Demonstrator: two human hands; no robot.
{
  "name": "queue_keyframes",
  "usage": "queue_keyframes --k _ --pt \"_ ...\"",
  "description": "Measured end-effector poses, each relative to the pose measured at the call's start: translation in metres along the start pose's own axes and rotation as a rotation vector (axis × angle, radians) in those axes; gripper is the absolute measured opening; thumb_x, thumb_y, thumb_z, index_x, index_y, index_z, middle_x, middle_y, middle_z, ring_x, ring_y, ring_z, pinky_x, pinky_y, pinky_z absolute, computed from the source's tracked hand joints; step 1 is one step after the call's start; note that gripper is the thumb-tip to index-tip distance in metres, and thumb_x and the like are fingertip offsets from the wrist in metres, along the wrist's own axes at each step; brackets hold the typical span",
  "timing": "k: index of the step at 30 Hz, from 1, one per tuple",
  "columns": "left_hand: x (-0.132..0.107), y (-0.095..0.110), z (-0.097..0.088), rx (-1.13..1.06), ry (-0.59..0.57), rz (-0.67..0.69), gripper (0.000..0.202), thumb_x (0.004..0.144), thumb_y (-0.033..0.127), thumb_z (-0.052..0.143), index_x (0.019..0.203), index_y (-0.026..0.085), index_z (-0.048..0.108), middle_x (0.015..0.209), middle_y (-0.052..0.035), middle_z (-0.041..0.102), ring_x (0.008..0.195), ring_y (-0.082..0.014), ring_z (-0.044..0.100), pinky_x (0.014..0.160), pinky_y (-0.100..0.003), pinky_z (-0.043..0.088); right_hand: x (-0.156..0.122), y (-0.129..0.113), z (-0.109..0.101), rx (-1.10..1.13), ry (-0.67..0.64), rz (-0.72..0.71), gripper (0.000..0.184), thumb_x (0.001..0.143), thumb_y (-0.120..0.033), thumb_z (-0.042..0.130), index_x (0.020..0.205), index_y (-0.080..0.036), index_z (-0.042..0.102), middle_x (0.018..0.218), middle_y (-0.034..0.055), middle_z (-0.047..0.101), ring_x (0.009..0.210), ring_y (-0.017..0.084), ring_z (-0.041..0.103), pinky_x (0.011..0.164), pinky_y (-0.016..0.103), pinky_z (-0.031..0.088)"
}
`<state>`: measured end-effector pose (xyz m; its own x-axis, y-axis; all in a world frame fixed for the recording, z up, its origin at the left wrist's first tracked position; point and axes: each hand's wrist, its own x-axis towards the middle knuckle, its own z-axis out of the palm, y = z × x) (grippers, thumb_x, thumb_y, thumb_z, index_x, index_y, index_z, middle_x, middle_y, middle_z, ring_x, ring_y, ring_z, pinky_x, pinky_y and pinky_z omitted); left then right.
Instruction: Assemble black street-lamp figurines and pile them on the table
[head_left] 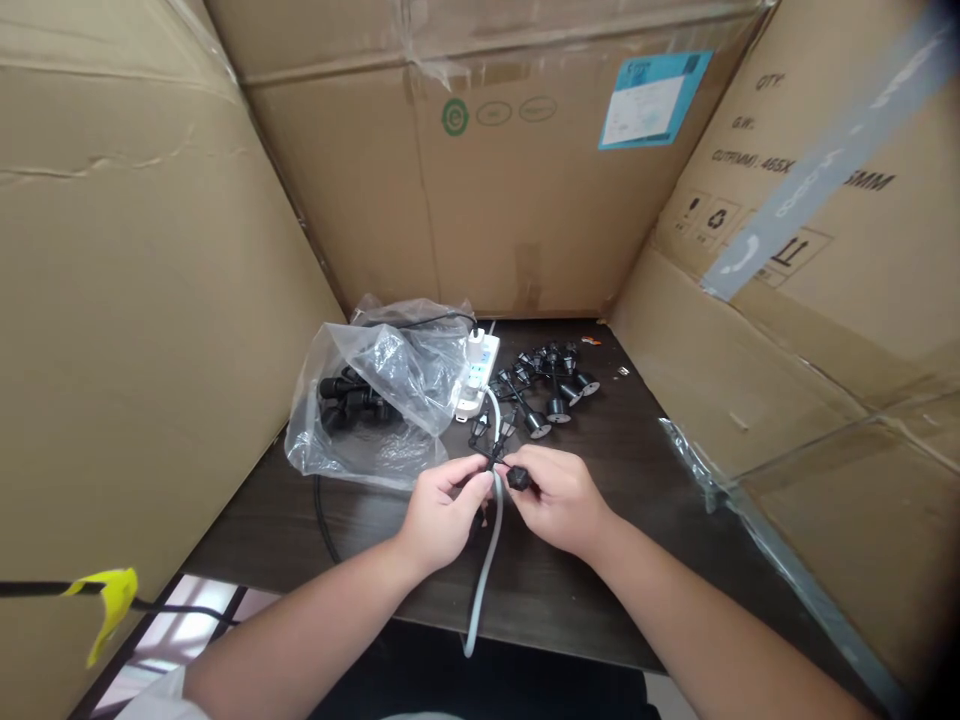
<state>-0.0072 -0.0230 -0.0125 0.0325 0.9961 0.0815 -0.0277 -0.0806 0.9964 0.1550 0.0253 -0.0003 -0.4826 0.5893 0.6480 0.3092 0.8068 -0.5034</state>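
Pinching blk lamp pc (493, 459) betw fingertips (484, 484), L hand (441, 512) & R hand (559, 495); lantern heads (508, 426) beyond.

on the right cardboard panel (810, 335), black print reads "qty:", then "g.w.:", then what looks like "outf(mm): 465x"; blue-grey tape (832, 155) hides the middle of that line, which ends in "5mm". below stand a glass sign (693, 207), a recycling sign (718, 217) and a pair of upward arrows (791, 250). the tape bears a white telephone handset (741, 256) and lettering too blurred to read. on the back cardboard panel (487, 210) are a green round mark (454, 117) with an "e", two ovals (494, 113) and a blue-and-white label (655, 100), their small print illegible.
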Motion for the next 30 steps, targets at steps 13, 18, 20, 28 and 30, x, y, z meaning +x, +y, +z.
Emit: queue_keyframes --k 13,18,20,28,30 --pt "-0.005 -0.012 -0.002 0.189 0.125 0.212 0.019 0.089 0.032 0.058 0.089 0.019 0.072 0.069 -0.0027 0.059 0.057 -0.0139 0.057 0.050 -0.025 0.054 -0.001 -0.009 0.007 0.421 0.039 0.438 0.025 0.086 -0.040 0.063 0.074 -0.019 0.064 0.056 0.0015 0.060 0.047 0.014 0.054 0.045 0.028 0.047" --pt "-0.004 -0.009 0.002 -0.019 0.103 0.086 0.020 0.087 0.035 0.061 0.088 0.018 0.072 0.068 -0.0016 0.057 0.055 -0.0128 0.056 0.047 -0.025 0.057 -0.003 -0.006 0.006 0.118 0.085 0.147 0.015 0.089 -0.027 0.058 0.081 -0.019 0.068 0.066 0.0054 0.064 0.057 0.017 0.058 0.055 0.030 0.048" --pt "-0.002 -0.006 0.002 -0.075 0.089 0.049 0.019 0.085 0.034 0.063 0.087 0.017 0.072 0.066 -0.0009 0.058 0.056 -0.0125 0.056 0.048 -0.025 0.057 -0.001 -0.008 0.006 0.194 0.057 0.239 0.016 0.088 -0.028 0.059 0.078 -0.019 0.066 0.064 0.0040 0.064 0.056 0.016 0.058 0.055 0.030 0.049" --pt "0.004 0.004 -0.007 -0.396 0.030 -0.086 0.018 0.068 0.023 0.081 0.080 0.013 0.071 0.067 -0.0017 0.068 0.052 -0.0112 0.062 0.054 -0.024 0.055 0.002 -0.006 0.001 0.975 -0.177 0.569 0.031 0.074 -0.029 0.077 0.098 -0.019 0.061 0.077 0.0006 0.065 0.068 0.016 0.066 0.063 0.029 0.055" --pt "0.004 0.005 -0.009 -0.469 0.000 -0.152 0.019 0.069 0.025 0.081 0.077 0.012 0.069 0.063 -0.0023 0.067 0.049 -0.0112 0.061 0.054 -0.025 0.055 0.002 -0.002 0.000 1.055 -0.155 0.592 0.032 0.076 -0.031 0.075 0.101 -0.017 0.062 0.078 0.0015 0.066 0.065 0.014 0.064 0.060 0.028 0.052"
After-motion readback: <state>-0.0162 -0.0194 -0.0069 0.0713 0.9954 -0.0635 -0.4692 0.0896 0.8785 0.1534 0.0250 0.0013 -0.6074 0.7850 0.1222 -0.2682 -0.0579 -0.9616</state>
